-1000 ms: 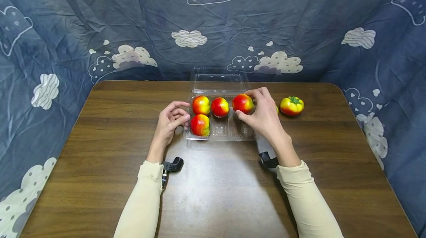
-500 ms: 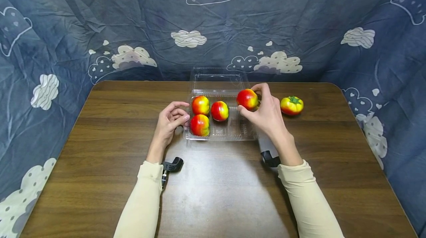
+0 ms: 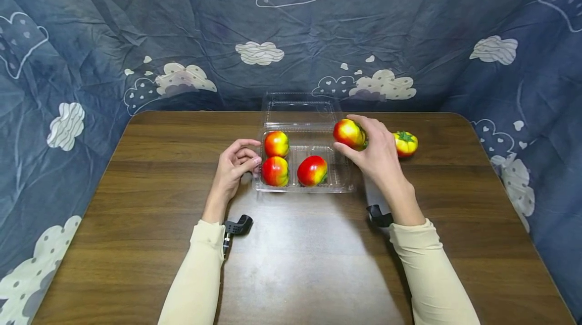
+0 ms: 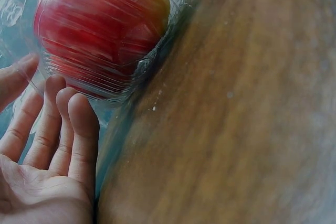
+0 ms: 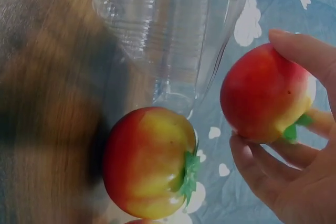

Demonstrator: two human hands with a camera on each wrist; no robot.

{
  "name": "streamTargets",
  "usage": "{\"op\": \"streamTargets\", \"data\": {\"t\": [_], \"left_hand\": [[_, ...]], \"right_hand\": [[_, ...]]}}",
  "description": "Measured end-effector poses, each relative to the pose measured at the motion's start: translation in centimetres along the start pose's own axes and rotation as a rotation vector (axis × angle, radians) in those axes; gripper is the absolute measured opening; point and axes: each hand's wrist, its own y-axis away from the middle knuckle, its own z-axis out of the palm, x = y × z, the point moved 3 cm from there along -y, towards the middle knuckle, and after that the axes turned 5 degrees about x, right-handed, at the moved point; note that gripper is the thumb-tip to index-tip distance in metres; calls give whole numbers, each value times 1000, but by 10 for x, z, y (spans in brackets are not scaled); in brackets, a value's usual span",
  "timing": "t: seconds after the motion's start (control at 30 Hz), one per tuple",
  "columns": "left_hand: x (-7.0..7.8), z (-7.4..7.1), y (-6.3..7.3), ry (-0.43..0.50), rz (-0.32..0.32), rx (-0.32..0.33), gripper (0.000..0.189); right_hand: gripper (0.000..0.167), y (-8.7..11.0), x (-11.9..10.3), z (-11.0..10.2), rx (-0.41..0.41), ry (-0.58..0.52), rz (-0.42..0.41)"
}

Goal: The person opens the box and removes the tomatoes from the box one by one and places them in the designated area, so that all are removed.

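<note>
In the head view, a clear plastic clamshell container point(image 3: 336, 188) lies open on the table, its lid tipped back. Two red-and-yellow tomatoes, a rear one point(image 3: 276, 143) and a front one point(image 3: 275, 171), sit in its left column; a third tomato point(image 3: 312, 171) lies in the front middle compartment. My left hand point(image 3: 232, 171) holds the container's left rim with thumb and fingers. My right hand point(image 3: 379, 155) grips another tomato point(image 3: 349, 133) above the rear right corner. The right wrist view shows this held tomato point(image 5: 262, 95) with a green calyx between thumb and fingers.
A tomato with a green calyx point(image 3: 406, 143) lies on the wooden table point(image 3: 150, 188) right of my right hand. The right wrist view shows a tomato point(image 5: 152, 163) near the container and a sliver of another below. A blue cloud-print curtain point(image 3: 291, 27) hangs behind.
The right hand has moved right with its tomato, away from the container's middle. The tomato in the middle has shifted forward and right into the front compartment. The left hand has stayed put.
</note>
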Motion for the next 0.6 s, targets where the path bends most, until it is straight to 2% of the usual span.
{"op": "streamTargets", "data": {"t": [0.13,0.43,0.6], "left_hand": [[0,0,0,4,-1,1,42],[1,0,0,5,4,-2,42],[0,0,1,5,-1,-2,42]], "right_hand": [[66,0,2,-2,-2,6,12],[65,2,12,-10,-34,16,132],[62,4,19,-16,-19,-2,141]]}}
